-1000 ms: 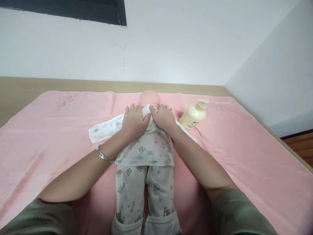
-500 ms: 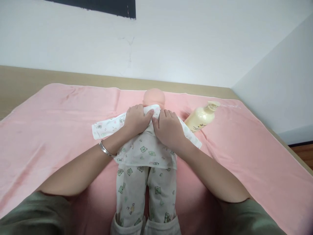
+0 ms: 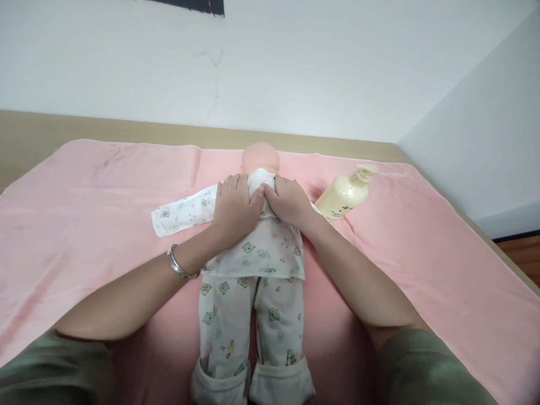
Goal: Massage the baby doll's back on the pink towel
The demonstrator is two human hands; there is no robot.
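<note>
A baby doll point(image 3: 260, 157) lies on a pink cloth, its bald head away from me. It wears a white printed top point(image 3: 264, 253) and matching trousers point(image 3: 230, 315) with turned-up cuffs. My left hand point(image 3: 237, 205), below a silver bangle point(image 3: 179, 264), lies flat on the left of the doll's upper back or chest; which side faces up I cannot tell. My right hand point(image 3: 291, 202) rests flat on the right of it. The thumbs nearly meet at the middle, and the fingers of both hands are spread on the fabric. One sleeve point(image 3: 183, 214) stretches out to the left.
A pale yellow pump bottle point(image 3: 346, 194) lies tilted on the pink cloth point(image 3: 422, 236), right of the doll. Behind the cloth runs a wooden edge point(image 3: 169, 128) against a white wall point(image 3: 295, 67). Another wall stands at the right.
My right hand has shifted up and inward, and its thumb now reaches the left thumb. The right sleeve is now mostly hidden by my right arm. The view has moved slightly.
</note>
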